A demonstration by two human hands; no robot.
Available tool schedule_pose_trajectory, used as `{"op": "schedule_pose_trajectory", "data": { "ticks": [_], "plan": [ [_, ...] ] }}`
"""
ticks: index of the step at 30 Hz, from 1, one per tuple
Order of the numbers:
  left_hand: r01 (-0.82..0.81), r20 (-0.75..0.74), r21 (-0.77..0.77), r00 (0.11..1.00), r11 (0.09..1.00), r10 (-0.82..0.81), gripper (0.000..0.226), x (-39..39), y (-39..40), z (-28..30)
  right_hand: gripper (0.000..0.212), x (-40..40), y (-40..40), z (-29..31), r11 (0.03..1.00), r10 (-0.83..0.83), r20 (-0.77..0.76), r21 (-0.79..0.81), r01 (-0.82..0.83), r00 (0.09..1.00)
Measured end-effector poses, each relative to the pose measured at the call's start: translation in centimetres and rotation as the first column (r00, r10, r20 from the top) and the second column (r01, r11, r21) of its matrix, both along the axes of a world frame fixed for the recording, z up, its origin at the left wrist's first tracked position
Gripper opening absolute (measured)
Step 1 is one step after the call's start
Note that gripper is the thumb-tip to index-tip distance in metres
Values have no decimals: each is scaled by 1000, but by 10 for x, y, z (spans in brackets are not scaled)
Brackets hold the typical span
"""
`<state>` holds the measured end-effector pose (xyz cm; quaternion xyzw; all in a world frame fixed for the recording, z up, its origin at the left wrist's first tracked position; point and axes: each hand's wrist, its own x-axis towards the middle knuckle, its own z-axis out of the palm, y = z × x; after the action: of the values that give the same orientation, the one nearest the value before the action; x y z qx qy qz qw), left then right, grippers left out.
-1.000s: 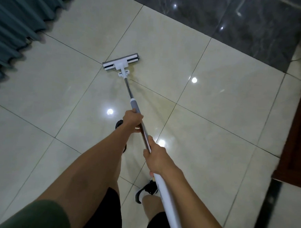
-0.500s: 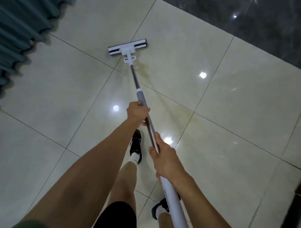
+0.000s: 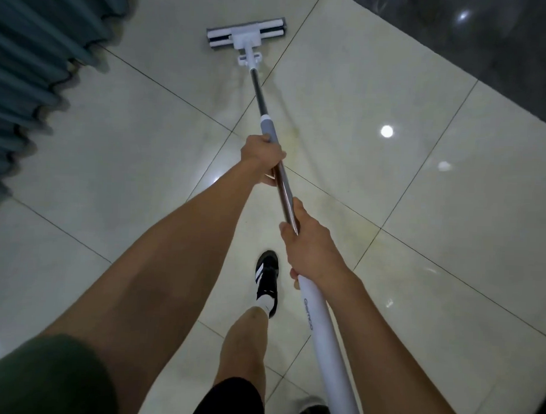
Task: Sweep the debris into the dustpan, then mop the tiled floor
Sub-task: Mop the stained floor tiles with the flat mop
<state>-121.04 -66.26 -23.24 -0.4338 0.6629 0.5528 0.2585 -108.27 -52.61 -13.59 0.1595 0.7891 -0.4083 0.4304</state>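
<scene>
Mop: flat rectangular head, metal-and-white pole on glossy tiled floor | my left hand grips grey collar | my right hand grips pole nearer me, arms extended.

We see a dim, greyish scene. The glossy cream tiled floor throws back small round glare spots from overhead lights, right and near left. Wide-angle bending curves the tile joints toward the edges, where the pleated teal curtain at far left looks soft.
</scene>
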Motion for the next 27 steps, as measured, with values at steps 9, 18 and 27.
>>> {"op": "schedule_pose_trajectory", "data": {
  "ticks": [9,18,27],
  "plan": [
    [241,56,-117,970,963,-236,12,51,44,-2,56,72,35,3,991,38,-48,133,-31,998],
    [372,121,-134,926,919,-357,13,216,136,-6,57,241,129,7,993,40,-8,112,-39,999],
    [392,134,-92,916,916,-378,13,414,252,6,56,437,249,35,996,50,20,72,-51,999]
  ]
}}
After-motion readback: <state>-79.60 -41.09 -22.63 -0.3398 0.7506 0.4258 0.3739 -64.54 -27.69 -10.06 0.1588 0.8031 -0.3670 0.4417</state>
